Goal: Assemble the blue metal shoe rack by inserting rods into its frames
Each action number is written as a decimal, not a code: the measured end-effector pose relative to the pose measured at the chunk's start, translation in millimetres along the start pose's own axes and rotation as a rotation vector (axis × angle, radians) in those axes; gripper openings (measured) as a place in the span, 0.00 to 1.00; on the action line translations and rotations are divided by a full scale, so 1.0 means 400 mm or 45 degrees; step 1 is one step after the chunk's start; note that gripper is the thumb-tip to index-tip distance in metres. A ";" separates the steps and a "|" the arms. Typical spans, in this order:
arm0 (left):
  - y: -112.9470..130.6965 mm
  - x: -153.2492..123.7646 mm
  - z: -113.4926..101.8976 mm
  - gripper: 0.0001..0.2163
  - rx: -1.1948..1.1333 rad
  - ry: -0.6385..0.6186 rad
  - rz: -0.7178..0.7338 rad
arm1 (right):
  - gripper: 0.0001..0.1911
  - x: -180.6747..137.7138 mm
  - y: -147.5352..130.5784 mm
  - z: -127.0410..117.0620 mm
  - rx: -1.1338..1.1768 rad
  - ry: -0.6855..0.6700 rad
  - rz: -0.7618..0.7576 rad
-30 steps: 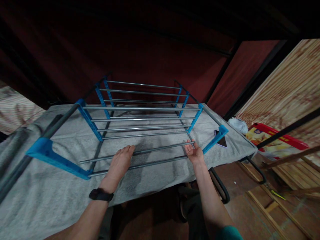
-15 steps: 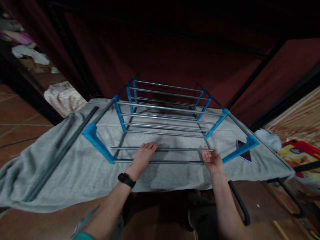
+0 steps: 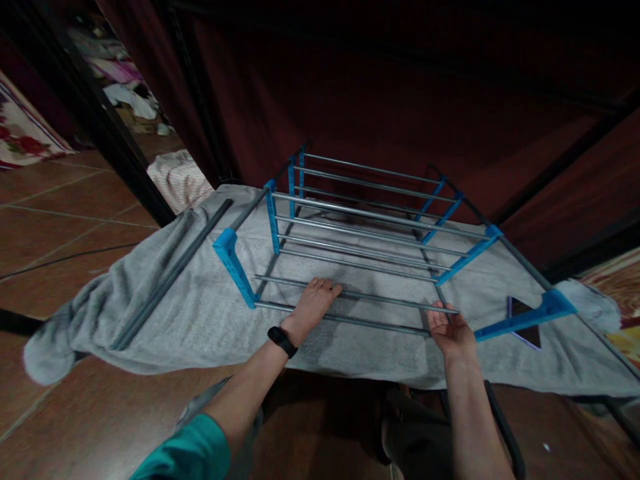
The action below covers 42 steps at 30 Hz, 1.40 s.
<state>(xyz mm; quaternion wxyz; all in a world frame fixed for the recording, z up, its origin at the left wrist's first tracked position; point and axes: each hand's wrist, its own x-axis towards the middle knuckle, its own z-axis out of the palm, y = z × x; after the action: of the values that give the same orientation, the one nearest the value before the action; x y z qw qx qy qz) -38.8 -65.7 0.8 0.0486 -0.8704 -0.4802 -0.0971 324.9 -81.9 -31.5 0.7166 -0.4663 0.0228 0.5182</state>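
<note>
A rack of metal rods and blue plastic brackets lies on a grey cloth. My left hand, with a dark band at the wrist, is closed over a loose-looking metal rod above the rack's near bar. The palm of my right hand is turned up at that rod's right end, fingers curled behind it and thumb near the tip. Just right of this hand is a near blue bracket; another near blue bracket stands at the left.
Spare metal rods lie on the grey cloth at left. A phone-like dark slab rests partly behind the right bracket. Dark red panels rise behind the rack. Striped fabric sits beyond the left edge, above the tiled floor.
The view has swung left, so the rack appears farther right and tilted. Both hands stay at the same rod, with little visible movement relative to the rack.
</note>
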 end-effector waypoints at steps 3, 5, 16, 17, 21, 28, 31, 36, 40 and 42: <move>0.000 0.000 0.000 0.14 0.003 0.008 -0.003 | 0.13 -0.002 0.000 0.003 0.014 0.003 0.008; 0.000 0.001 0.001 0.14 0.007 0.011 -0.003 | 0.14 -0.003 0.000 0.004 0.016 0.012 0.012; -0.001 0.001 0.004 0.16 0.006 0.007 0.008 | 0.16 0.008 -0.003 -0.007 0.008 0.021 -0.008; -0.001 0.002 0.005 0.16 0.004 0.006 0.005 | 0.16 0.009 -0.003 -0.008 0.008 0.023 -0.012; -0.003 0.002 0.006 0.15 -0.005 0.004 -0.023 | 0.15 0.010 -0.006 -0.012 0.004 0.028 -0.019; -0.037 -0.010 -0.009 0.14 -0.033 -0.005 -0.124 | 0.13 0.009 -0.002 -0.011 0.005 0.014 -0.025; -0.071 -0.022 -0.009 0.13 -0.061 -0.007 -0.233 | 0.11 0.010 0.001 -0.006 0.006 0.009 -0.032; -0.122 -0.034 -0.004 0.07 -0.183 -0.037 -0.336 | 0.11 0.003 0.006 0.011 0.017 -0.009 -0.044; -0.136 -0.031 -0.005 0.07 -0.315 -0.058 -0.362 | 0.13 -0.006 0.011 0.023 0.043 -0.030 -0.078; -0.137 -0.028 -0.005 0.06 -0.398 -0.063 -0.375 | 0.13 -0.009 0.013 0.028 0.059 -0.038 -0.073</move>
<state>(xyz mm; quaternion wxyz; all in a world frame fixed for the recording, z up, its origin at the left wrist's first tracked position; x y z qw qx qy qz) -91.3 -46.2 0.0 -0.1136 -0.7899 -0.5823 -0.1550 314.2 -76.6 -26.7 0.7421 -0.4423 0.0107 0.5035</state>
